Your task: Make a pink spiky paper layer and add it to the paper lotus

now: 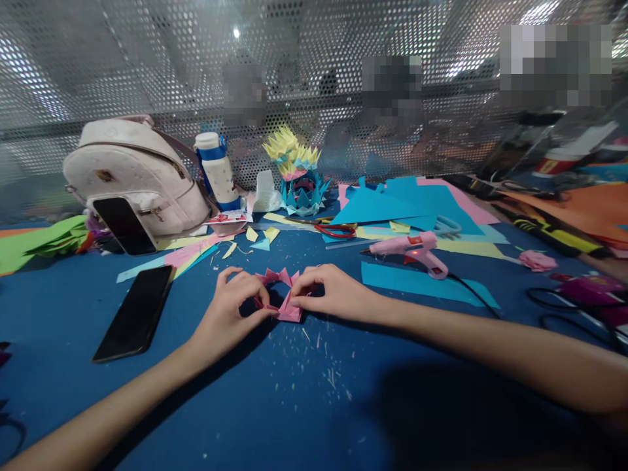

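Note:
A pink folded-paper ring (289, 311) with pointed tips stands on the blue table (275, 399) between both hands. My left hand (237, 306) pinches the ring's left front side between thumb and fingers. On the right, my right hand (326, 292) grips the ring's right side, thumb and fingertips pressed on the paper. Behind them stands a blue folded-paper piece (304, 195) with yellow pointed paper pieces (289, 149) on top. A pink glue gun (409, 248) lies to the right of my right hand, near a blue paper strip (422, 282).
A black phone (135, 313) lies at the left; another phone (125, 226) leans on a white backpack (137, 176). A bottle (218, 171), red-handled scissors (336, 230), paper scraps and blue sheets (392, 206) lie farther back. A cable (473, 294) trails right.

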{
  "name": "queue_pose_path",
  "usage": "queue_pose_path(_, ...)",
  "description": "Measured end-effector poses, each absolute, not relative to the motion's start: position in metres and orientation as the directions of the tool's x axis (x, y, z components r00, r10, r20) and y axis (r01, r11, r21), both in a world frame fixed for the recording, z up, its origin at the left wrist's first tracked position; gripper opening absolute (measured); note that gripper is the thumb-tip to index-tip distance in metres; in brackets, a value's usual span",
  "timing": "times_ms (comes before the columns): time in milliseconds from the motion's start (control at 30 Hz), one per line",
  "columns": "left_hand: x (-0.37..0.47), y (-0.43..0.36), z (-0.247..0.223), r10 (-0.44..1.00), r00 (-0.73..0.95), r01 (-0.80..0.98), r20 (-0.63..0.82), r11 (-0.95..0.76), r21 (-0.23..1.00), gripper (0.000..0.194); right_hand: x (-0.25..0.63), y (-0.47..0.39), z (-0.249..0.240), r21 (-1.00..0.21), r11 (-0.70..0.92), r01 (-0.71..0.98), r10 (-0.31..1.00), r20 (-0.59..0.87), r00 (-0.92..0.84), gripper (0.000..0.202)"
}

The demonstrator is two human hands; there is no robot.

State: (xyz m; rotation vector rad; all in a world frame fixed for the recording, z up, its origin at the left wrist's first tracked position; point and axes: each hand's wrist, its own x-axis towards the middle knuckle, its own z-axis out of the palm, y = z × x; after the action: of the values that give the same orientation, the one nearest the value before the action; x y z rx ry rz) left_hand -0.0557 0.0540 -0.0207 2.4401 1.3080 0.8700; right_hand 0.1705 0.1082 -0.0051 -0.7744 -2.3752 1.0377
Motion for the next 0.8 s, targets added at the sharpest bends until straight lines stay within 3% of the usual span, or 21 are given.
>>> queue_pose_path(367, -0.0555, 0.0537, -0.0220, 0.827, 0.411, 0.683, 0.383, -0.558, 0.471, 0.017, 0.1709, 0.1078, 0.0004, -0.723, 0.605, 0.333, 0.595, 0.132, -0.793, 0.012)
queue_pose_path(633, -0.0547, 0.0528, -0.0229, 0.827, 0.396, 0.683, 0.398, -0.555, 0.475, 0.017, 0.1719, 0.1054, -0.0038, -0.783, 0.560, 0.272, 0.560, 0.114, -0.821, 0.015)
queue_pose_path(733, -0.0547, 0.0523, -0.0203, 0.809, 0.404, 0.685, 0.426, -0.576, 0.446, 0.016, 0.1723, 0.1064, -0.0047, -0.747, 0.607, 0.270, 0.560, 0.162, -0.812, 0.012)
queue_pose_path(800, -0.0557, 0.0519, -0.0193, 0.775, 0.418, 0.695, 0.473, -0.609, 0.383, 0.015, 0.1735, 0.1068, -0.0045, -0.653, 0.713, 0.257, 0.523, 0.251, -0.815, 0.008)
